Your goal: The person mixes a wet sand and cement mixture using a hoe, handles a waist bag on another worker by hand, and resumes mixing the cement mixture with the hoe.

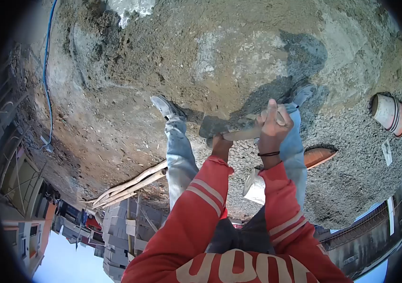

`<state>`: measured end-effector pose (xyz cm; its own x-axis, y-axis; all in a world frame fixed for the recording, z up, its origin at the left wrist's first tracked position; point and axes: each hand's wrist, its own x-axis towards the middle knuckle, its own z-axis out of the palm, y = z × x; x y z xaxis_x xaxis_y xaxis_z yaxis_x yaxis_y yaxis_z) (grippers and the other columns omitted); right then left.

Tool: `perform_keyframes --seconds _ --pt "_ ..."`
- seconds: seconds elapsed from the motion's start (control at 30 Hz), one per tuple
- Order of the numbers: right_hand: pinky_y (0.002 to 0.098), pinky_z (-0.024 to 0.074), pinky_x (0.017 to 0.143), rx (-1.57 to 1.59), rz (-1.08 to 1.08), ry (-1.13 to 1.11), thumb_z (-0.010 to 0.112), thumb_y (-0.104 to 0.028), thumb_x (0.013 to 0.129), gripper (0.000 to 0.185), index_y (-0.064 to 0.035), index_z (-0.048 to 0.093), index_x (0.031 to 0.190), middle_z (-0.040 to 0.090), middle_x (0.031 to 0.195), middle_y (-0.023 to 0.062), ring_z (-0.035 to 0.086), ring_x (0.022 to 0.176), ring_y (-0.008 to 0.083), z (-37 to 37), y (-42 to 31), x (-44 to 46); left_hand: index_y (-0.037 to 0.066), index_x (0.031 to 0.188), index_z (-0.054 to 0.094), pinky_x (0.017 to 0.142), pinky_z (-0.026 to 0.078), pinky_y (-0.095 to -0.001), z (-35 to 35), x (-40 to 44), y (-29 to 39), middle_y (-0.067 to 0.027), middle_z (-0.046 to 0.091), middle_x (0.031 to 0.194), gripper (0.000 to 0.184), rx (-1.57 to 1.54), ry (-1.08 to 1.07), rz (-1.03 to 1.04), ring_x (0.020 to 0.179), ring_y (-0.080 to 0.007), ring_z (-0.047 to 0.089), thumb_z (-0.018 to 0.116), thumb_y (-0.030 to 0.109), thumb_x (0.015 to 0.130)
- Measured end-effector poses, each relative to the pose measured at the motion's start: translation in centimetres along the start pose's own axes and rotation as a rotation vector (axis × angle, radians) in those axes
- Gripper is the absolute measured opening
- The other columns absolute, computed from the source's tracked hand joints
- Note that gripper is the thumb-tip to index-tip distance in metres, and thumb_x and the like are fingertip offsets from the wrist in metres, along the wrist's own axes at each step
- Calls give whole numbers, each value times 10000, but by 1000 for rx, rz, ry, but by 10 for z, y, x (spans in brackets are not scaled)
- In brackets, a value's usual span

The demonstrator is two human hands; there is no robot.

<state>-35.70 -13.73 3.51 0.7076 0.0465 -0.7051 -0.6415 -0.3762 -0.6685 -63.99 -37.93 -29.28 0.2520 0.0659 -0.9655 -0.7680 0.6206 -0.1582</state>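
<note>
Ground [130, 137]: rough, gravelly, across upper frame.
Wooden handle [244, 135]: center frame; likely stiff, moderately light; grasp near both visible ends.
Left hand [221, 145]: gripping handle's left portion.
Right hand [275, 123]: fingers curled around right portion.

- Two hands: one left hand [221, 145], one right hand [274, 123]
- One tool [243, 135], between them
- Two shoes [167, 107], one outward of each hand
- One white bucket [255, 188], bodyward of the right hand
- One orange pan [320, 157], right of it
- Stacked buckets [397, 117], far right, number unclear
- At least two poles [132, 185], left of the left hand
- One blue hose [46, 70], farther left
</note>
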Motion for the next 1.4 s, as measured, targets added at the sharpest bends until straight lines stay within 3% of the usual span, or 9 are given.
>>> perform_keyframes --seconds 0.07,0.13,0.37,0.47,0.67,0.83,1.07,1.17,1.4 --pt "240 325 409 129 -86 -54 615 -153 879 267 -107 439 683 410 537 -23 361 434 78 7 -53 16 45 918 542 696 475 -401 53 35 -10 -79 604 853 192 -249 117 -112 750 -233 592 419 180 860" --pt "238 323 415 156 -77 -60 617 -151 877 263 -101 447 683 410 539 -26 362 440 76 11 -78 23 58 839 515 708 473 -420 283 -95 -27 -59 571 777 194 43 571 -79 704 -222 572 413 220 870" --pt "233 328 449 205 -228 -223 591 -177 892 225 -77 480 724 399 609 -30 373 502 71 -6 -221 -5 73 743 473 732 478 -418 252 -112 -66 -70 486 674 223 1286 -11 185 711 -220 524 375 219 881" --pt "231 339 471 260 -326 -290 571 -222 907 220 -86 473 764 388 596 -20 364 504 72 -29 -327 -7 65 763 490 750 472 -385 421 -228 -120 -74 491 698 187 -475 -75 -380 745 -206 522 370 147 881" --pt "238 346 478 251 -643 -432 520 -138 920 131 -64 431 859 308 585 -28 353 497 82 -67 -493 68 11 893 528 866 471 -352 610 -286 -206 -89 584 885 71 -351 -357 -9 871 -224 578 503 76 876" --pt "246 354 442 186 -236 -495 542 -163 906 138 -71 446 868 327 585 -24 355 470 84 -40 -424 80 -4 936 521 894 469 -395 504 -277 -188 -96 579 918 145 -532 -436 15 903 -232 576 515 131 883" --pt "264 345 385 -5 164 -150 609 -146 879 267 -98 425 691 399 543 -6 386 431 101 -46 -64 10 61 880 491 827 498 -385 157 -216 -100 -64 535 833 79 -192 517 359 798 -200 574 425 104 891" --pt "256 341 388 -18 141 -46 617 -137 877 288 -98 419 671 394 530 -7 383 426 96 -56 2 12 65 923 542 805 494 -355 39 -144 -90 -51 545 796 152 -86 426 75 790 -181 578 400 66 871" --pt "239 303 383 162 -298 -112 592 -133 897 300 -80 424 654 415 531 -11 359 419 78 -21 -162 71 58 883 545 682 494 -340 321 -100 -137 -51 562 739 106 31 392 -89 696 -200 570 478 63 801"
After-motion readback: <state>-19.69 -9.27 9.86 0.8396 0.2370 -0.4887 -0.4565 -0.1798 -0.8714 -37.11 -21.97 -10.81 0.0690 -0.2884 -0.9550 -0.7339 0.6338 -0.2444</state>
